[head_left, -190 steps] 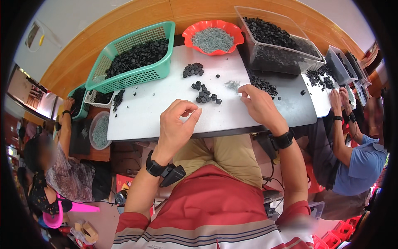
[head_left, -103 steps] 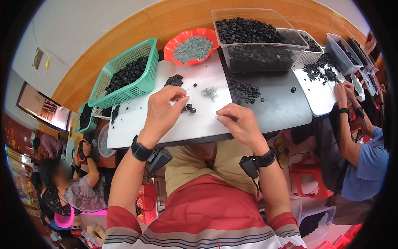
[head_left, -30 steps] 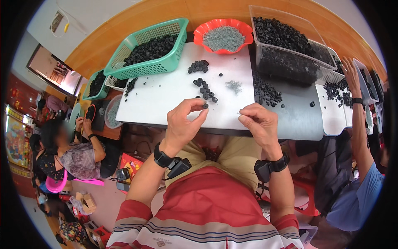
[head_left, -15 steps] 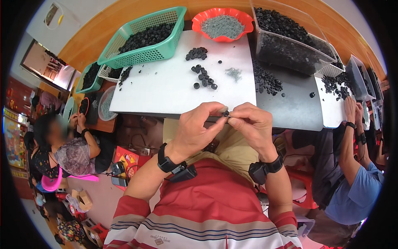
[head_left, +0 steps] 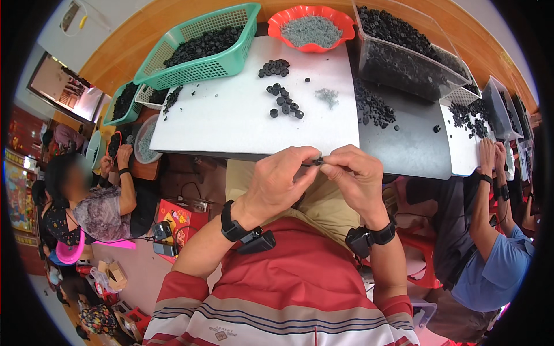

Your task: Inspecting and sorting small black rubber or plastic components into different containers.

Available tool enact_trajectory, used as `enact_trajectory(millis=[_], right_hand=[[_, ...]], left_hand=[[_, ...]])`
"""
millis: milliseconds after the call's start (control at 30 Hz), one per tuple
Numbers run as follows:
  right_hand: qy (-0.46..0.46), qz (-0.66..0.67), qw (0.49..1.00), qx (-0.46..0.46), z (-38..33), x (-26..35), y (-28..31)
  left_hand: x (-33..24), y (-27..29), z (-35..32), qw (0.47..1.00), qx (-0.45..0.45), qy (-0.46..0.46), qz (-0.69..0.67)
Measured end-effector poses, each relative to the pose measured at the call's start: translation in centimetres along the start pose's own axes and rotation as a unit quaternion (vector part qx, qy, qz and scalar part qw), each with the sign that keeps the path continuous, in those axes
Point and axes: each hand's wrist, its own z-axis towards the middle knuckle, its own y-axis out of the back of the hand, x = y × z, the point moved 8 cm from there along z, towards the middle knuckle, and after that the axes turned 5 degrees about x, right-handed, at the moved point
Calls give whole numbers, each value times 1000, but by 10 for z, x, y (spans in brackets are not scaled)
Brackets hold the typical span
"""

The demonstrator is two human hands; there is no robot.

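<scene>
Head view: white table (head_left: 231,121), orange wooden floor (head_left: 124,49) beyond.

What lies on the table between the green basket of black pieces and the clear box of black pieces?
In the head view, between the green basket and the clear box sits a red bowl of grey bits, with black rings scattered on the white table below.

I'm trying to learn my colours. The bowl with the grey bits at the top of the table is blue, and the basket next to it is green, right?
Not quite. The bowl holding the grey bits is red, not blue, as the head view shows. The basket next to it is green, as you said.
</scene>
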Motion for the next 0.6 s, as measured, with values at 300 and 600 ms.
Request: enact_trajectory(millis=[300, 600], right_hand=[[-66, -27, 997, 17, -1, 1, 2], [-153, 74, 985, 5, -12, -12, -1]], left_hand=[[-18, -5, 2, 996, 12, -73, 58], [-26, -12, -2, 992, 29, -105, 66]])
